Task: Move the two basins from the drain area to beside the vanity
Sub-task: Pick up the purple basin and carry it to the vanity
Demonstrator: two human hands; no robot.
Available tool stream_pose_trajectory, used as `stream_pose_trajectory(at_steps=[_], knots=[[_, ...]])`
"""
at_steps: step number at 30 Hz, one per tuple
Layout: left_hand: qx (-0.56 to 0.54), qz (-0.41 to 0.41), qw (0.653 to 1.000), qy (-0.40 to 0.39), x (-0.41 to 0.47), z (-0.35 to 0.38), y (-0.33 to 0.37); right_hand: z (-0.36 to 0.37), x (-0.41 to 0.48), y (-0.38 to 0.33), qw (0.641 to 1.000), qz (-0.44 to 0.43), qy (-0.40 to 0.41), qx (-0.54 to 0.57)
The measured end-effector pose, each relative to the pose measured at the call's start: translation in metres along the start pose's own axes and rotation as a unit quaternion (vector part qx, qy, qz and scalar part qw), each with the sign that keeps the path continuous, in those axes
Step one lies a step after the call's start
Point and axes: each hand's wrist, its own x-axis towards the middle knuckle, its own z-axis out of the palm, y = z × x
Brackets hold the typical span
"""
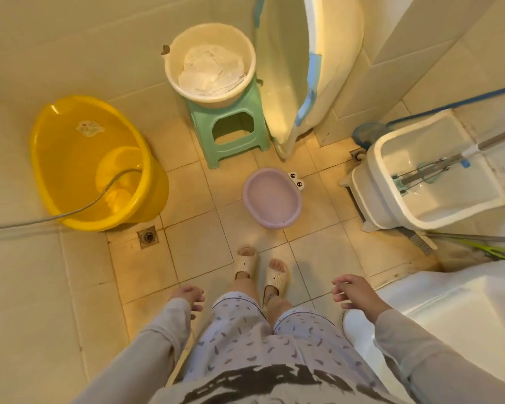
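Note:
A big yellow basin (79, 153) leans against the left wall just behind the floor drain (148, 236), with a metal hose (70, 212) running into it. A small lilac basin (271, 198) with cartoon eyes on its rim sits flat on the tiles in the middle of the floor. A cream basin (245, 51) holding white cloth rests on a green stool (231, 132). My left hand (188, 295) hangs empty near my left knee, fingers apart. My right hand (354, 291) is also empty, fingers loosely spread, next to the white vanity (464, 310).
A white mop bucket (432, 176) with a mop handle stands at the right. A tall white and blue tub (298, 68) leans upright at the back. A brush (417, 239) and a green stick lie by the vanity's corner. My feet in slippers (260, 269) stand mid-floor.

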Motion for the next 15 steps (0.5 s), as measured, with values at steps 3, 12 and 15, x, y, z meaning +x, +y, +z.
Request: stream_pose_trajectory(at_steps=[3, 12, 15], knots=[[0.078, 0.041, 0.996, -0.018, 0.010, 0.007, 0.054, -0.003, 0.005, -0.002, 0.999, 0.030, 0.018, 0.018], [0.239, 0.131, 0.959, -0.081, 0.055, 0.047, 0.185, 0.007, 0.059, -0.014, 0.992, 0.082, 0.036, 0.088], [0.265, 0.145, 0.950, -0.083, 0.102, 0.075, 0.205, 0.021, 0.105, -0.019, 0.990, 0.098, 0.034, 0.092]])
